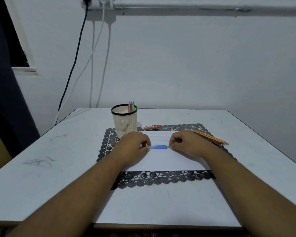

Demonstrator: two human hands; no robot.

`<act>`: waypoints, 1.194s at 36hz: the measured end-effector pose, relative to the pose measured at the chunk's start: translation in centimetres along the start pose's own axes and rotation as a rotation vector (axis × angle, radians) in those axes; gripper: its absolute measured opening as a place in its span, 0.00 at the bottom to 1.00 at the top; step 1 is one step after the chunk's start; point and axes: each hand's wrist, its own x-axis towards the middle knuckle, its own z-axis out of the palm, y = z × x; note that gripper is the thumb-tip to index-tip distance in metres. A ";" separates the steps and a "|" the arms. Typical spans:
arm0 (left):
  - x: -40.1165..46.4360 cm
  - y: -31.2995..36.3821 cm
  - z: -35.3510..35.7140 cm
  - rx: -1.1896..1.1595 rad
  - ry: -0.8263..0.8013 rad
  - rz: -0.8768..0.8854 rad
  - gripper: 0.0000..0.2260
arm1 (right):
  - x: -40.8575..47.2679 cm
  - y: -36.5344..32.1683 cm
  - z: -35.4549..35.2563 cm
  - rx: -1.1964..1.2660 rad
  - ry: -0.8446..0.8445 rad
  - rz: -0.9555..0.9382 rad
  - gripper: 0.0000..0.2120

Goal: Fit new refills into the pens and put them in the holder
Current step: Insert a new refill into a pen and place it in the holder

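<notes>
Blue translucent pen (158, 147) is lying level over the white paper sheet (162, 161) on the black lace-edged mat (161, 179), with the left hand (132, 145) pinching its tip end and the right hand (184, 144) pinching its cap end. At 11 o'clock, a cream slotted cylindrical holder (124, 123) is carrying pink and green pens (131, 106).

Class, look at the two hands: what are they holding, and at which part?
Both grip one blue pen: left hand at its left end, right hand pinching its right end.
</notes>
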 end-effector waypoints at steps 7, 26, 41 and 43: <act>0.0 0.1 0.0 0.023 -0.004 0.031 0.03 | 0.3 -1.2 1.4 -0.046 0.007 -0.058 0.02; -0.2 0.0 -0.3 -0.020 -0.009 0.000 0.03 | 0.7 -0.1 0.9 -0.026 0.095 0.006 0.02; 0.1 0.1 0.1 -0.042 -0.047 0.032 0.03 | 1.5 -1.0 2.3 0.040 0.099 -0.060 0.06; 0.1 0.1 0.1 -0.044 -0.049 0.029 0.03 | 1.2 -0.5 1.7 0.070 0.113 -0.037 0.06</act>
